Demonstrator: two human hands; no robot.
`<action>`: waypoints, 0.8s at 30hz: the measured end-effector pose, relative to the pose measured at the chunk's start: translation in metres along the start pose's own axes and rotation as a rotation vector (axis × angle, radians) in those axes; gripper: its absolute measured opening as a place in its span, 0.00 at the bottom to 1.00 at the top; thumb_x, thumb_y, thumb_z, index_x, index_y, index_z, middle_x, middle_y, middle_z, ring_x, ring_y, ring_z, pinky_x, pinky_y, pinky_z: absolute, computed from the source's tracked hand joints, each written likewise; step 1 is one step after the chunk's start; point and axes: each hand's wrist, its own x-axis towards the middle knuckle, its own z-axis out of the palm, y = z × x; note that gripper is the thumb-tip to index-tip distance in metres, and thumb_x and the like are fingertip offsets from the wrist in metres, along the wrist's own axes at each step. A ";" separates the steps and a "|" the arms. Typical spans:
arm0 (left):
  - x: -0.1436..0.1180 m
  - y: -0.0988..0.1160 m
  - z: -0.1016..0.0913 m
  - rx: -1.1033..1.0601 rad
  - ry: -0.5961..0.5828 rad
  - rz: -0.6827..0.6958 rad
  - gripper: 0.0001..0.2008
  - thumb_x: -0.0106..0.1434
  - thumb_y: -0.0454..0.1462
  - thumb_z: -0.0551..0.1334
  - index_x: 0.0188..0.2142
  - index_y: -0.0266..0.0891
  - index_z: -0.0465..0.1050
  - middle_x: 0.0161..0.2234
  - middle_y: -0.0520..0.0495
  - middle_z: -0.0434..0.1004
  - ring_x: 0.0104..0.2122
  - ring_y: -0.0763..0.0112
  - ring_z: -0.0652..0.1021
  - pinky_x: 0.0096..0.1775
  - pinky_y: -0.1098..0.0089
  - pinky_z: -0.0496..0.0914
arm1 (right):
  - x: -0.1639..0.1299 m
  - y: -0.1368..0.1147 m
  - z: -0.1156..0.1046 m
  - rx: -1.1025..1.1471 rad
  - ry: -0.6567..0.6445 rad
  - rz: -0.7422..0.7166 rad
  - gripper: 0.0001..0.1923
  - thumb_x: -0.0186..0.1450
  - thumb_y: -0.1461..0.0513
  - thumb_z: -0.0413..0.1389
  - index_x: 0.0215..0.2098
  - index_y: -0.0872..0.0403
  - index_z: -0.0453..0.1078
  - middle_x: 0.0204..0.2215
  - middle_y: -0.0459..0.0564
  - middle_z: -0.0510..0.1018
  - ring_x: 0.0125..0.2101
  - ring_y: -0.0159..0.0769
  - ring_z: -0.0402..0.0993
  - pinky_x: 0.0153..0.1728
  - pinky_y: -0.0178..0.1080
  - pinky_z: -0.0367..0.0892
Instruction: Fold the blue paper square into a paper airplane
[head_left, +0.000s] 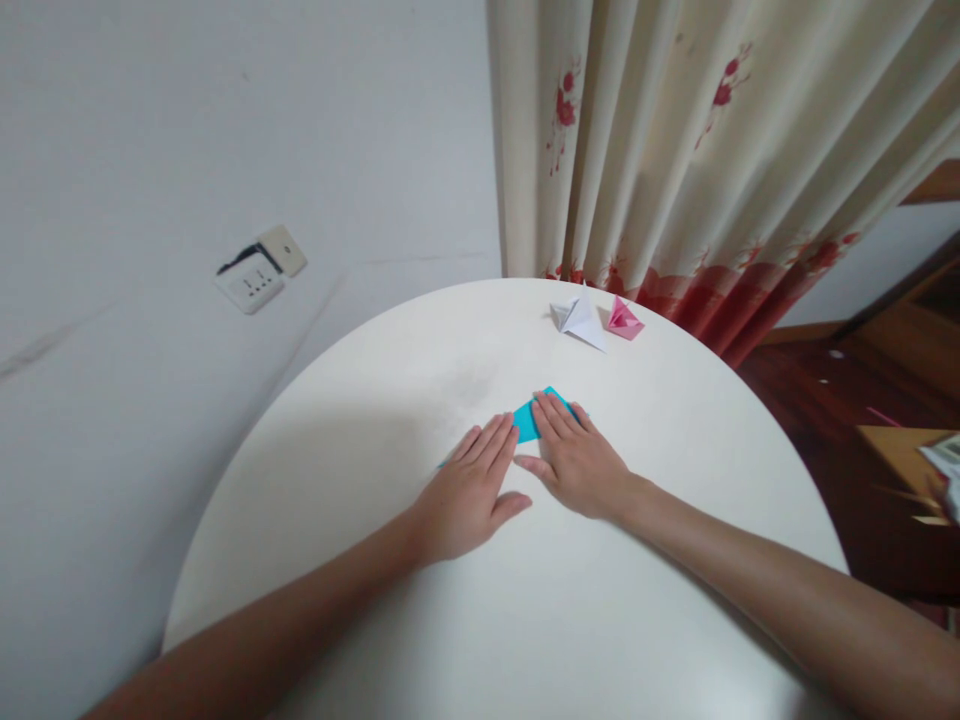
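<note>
A folded piece of blue paper (pixel 527 422) lies flat on the white round table (pixel 480 640), mostly covered by my hands. My left hand (pixel 469 490) rests palm down over its left part, fingers stretched out and thumb apart. On the right part lies my right hand (pixel 574 450), also flat, its fingers extended over the paper. Between the two hands a blue strip shows, with a corner above the right fingertips and a thin edge at the left. How the covered parts are folded is hidden.
Toward the far edge stand a white folded-paper figure (pixel 579 318) and a smaller pink folded-paper figure (pixel 623 318). A curtain (pixel 645 150) hangs behind the table. The wall at left carries a socket (pixel 251 282). A wooden surface (pixel 900 455) with papers is at right.
</note>
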 end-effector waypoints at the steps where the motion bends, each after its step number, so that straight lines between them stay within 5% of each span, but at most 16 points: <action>1: 0.000 0.000 0.000 0.002 -0.004 -0.004 0.39 0.73 0.54 0.49 0.70 0.26 0.49 0.72 0.28 0.45 0.72 0.52 0.48 0.68 0.51 0.51 | -0.002 0.001 0.001 -0.017 0.010 0.058 0.45 0.73 0.41 0.35 0.72 0.68 0.47 0.71 0.68 0.48 0.72 0.52 0.40 0.69 0.56 0.45; 8: -0.001 0.002 0.000 0.009 -0.012 -0.025 0.40 0.73 0.56 0.47 0.70 0.26 0.48 0.72 0.29 0.44 0.72 0.53 0.46 0.69 0.51 0.49 | -0.005 0.005 0.008 -0.059 0.137 0.303 0.50 0.72 0.40 0.39 0.70 0.79 0.45 0.69 0.80 0.46 0.71 0.62 0.36 0.67 0.61 0.45; 12: 0.000 0.002 0.001 0.027 -0.004 -0.042 0.40 0.73 0.56 0.46 0.70 0.25 0.49 0.72 0.30 0.44 0.72 0.53 0.47 0.69 0.52 0.49 | -0.003 -0.010 0.005 0.011 0.195 0.140 0.42 0.75 0.46 0.39 0.72 0.73 0.43 0.71 0.74 0.43 0.72 0.55 0.32 0.68 0.60 0.45; 16: 0.002 -0.001 0.001 0.034 0.015 -0.037 0.40 0.73 0.56 0.46 0.70 0.26 0.49 0.72 0.31 0.45 0.72 0.56 0.47 0.69 0.53 0.48 | -0.001 -0.021 0.005 0.043 0.047 -0.079 0.35 0.76 0.51 0.40 0.72 0.69 0.49 0.71 0.66 0.49 0.72 0.49 0.39 0.70 0.55 0.45; 24: -0.008 0.001 -0.005 0.093 -0.045 -0.076 0.44 0.71 0.60 0.47 0.70 0.24 0.50 0.71 0.27 0.45 0.72 0.49 0.48 0.68 0.50 0.52 | -0.003 -0.023 0.004 -0.005 0.029 -0.060 0.37 0.76 0.48 0.40 0.71 0.70 0.52 0.71 0.68 0.49 0.72 0.51 0.41 0.69 0.55 0.45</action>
